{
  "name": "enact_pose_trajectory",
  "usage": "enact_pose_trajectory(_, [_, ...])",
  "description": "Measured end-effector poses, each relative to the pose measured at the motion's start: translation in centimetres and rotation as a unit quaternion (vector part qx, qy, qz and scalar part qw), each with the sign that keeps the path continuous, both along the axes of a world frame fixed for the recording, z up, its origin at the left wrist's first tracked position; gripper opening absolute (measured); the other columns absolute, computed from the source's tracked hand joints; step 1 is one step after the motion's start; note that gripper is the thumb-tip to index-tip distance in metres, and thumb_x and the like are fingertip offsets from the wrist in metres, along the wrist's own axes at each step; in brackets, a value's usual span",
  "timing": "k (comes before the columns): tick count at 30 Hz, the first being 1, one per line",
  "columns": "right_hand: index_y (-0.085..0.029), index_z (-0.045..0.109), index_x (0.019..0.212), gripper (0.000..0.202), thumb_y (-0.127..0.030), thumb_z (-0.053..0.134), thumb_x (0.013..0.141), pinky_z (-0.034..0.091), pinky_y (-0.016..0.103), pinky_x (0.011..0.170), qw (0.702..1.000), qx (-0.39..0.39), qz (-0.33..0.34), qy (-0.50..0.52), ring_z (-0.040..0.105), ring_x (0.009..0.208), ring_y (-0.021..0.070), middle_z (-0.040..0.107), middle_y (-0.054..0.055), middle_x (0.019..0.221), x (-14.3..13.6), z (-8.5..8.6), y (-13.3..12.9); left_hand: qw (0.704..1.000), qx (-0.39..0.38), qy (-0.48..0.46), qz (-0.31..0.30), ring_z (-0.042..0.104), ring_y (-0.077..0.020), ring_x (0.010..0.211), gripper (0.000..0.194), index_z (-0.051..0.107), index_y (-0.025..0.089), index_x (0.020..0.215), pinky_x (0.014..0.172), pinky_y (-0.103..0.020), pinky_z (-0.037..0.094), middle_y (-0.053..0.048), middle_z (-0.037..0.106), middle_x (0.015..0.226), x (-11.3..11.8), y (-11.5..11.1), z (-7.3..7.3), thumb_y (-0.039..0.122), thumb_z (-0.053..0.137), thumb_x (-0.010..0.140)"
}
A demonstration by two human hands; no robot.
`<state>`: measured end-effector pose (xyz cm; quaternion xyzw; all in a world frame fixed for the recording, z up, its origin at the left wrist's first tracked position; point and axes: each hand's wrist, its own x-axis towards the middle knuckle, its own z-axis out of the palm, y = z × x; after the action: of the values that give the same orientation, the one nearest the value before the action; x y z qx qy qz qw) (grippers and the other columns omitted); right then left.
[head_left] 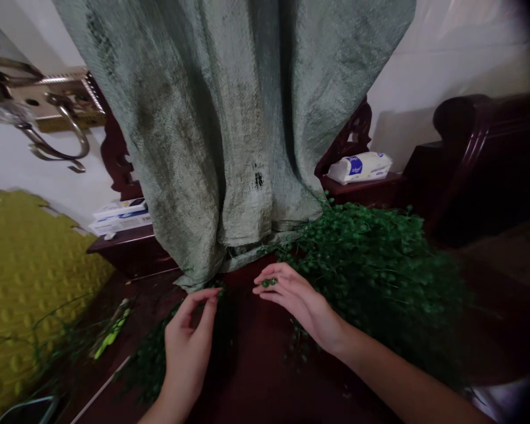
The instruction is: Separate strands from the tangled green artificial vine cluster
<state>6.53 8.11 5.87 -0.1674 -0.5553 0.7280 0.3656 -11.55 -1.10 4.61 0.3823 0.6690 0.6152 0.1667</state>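
Thumb and forefinger of my left hand are pinched together, with a small dark green bit of plant at their tips. My right hand is turned partly palm-up, its fingers slightly bent. Small round green plant pieces sit between those fingers. Beside and beyond my right hand spreads a large heap of green leafy stems. A smaller, darker pile of greenery lies by my left wrist, partly hidden by the hand.
A grey-green woven sack drapes over the dark red wooden surface. Tissue packs stand right and left behind. At left are a yellow-green tool, a thin pale stick, a yellow studded mat and a metal hook.
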Motion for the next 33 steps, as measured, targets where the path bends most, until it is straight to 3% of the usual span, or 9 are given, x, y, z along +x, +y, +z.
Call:
enact_pose_trajectory(5, [-0.022,0.049,0.103,0.022,-0.036,0.033,0.096,0.043,0.045,0.104,0.999,-0.032,0.035,0.002,0.061,0.117,0.025,0.06,0.014,0.124,0.2,0.4,0.0,0.999,0.029,0.041,0.014,0.065,-0.0251,0.094,0.012,0.073,0.022,0.081,0.091,-0.033,0.045,-0.004,0.073,0.09,-0.6,0.2,-0.1,0.034,0.07,0.077])
enact_pose_trajectory(12, [-0.021,0.05,0.109,0.032,-0.047,0.04,0.093,0.04,0.047,0.106,0.994,-0.027,0.085,0.057,0.058,0.122,0.0279,0.057,0.017,0.132,0.3,0.1,-0.1,0.995,0.055,0.082,-0.002,0.061,-0.0233,0.091,0.006,0.068,0.025,0.07,0.086,-0.03,0.045,-0.002,0.066,0.084,-0.5,0.3,0.1,0.025,0.071,0.075])
enact_pose_trajectory(17, [-0.022,0.051,0.112,0.033,-0.05,0.04,0.096,0.034,0.05,0.111,0.988,-0.048,0.135,0.057,0.056,0.125,0.0275,0.059,0.015,0.133,0.3,-0.1,-0.2,0.989,0.029,0.103,-0.101,0.061,-0.0211,0.079,0.012,0.068,0.025,0.086,0.067,-0.027,0.048,-0.002,0.064,0.086,0.8,-0.1,-0.2,0.023,0.073,0.075])
enact_pose_trajectory(20, [-0.022,0.051,0.115,0.035,-0.05,0.041,0.096,0.033,0.049,0.112,0.987,-0.04,0.152,0.03,0.055,0.126,0.0262,0.056,0.014,0.137,0.4,0.0,-0.5,0.979,0.029,0.138,-0.15,0.061,-0.0209,0.079,0.018,0.064,0.024,0.094,0.065,-0.027,0.049,-0.003,0.063,0.091,1.3,-0.5,-0.7,0.022,0.072,0.078])
enact_pose_trajectory(23, [-0.022,0.05,0.119,0.039,-0.052,0.041,0.097,0.031,0.048,0.113,0.985,-0.024,0.172,0.012,0.053,0.128,0.0253,0.056,0.014,0.137,0.4,0.2,-0.8,0.973,0.021,0.155,-0.169,0.057,-0.0183,0.072,0.007,0.061,0.023,0.081,0.064,-0.026,0.046,-0.001,0.06,0.079,1.4,-0.7,-0.9,0.024,0.068,0.082])
enact_pose_trajectory(27, [-0.021,0.053,0.12,0.047,-0.059,0.048,0.093,0.027,0.046,0.116,0.979,-0.004,0.201,0.009,0.048,0.132,0.0257,0.056,0.012,0.135,0.3,0.4,-1.0,0.982,-0.024,0.073,-0.175,0.049,-0.0149,0.063,0.028,0.051,0.021,0.064,0.06,-0.024,0.04,0.003,0.051,0.064,1.4,-0.4,-0.8,0.033,0.063,0.086])
enact_pose_trajectory(33, [-0.02,0.055,0.126,0.054,-0.059,0.054,0.088,0.023,0.045,0.116,0.982,-0.006,0.191,0.005,0.04,0.137,0.0283,0.051,0.011,0.138,0.3,0.1,-1.0,0.973,-0.034,-0.111,-0.201,0.053,-0.014,0.069,0.03,0.056,0.02,0.07,0.062,-0.021,0.044,0.004,0.057,0.068,1.5,0.2,-1.2,0.033,0.083,0.066])
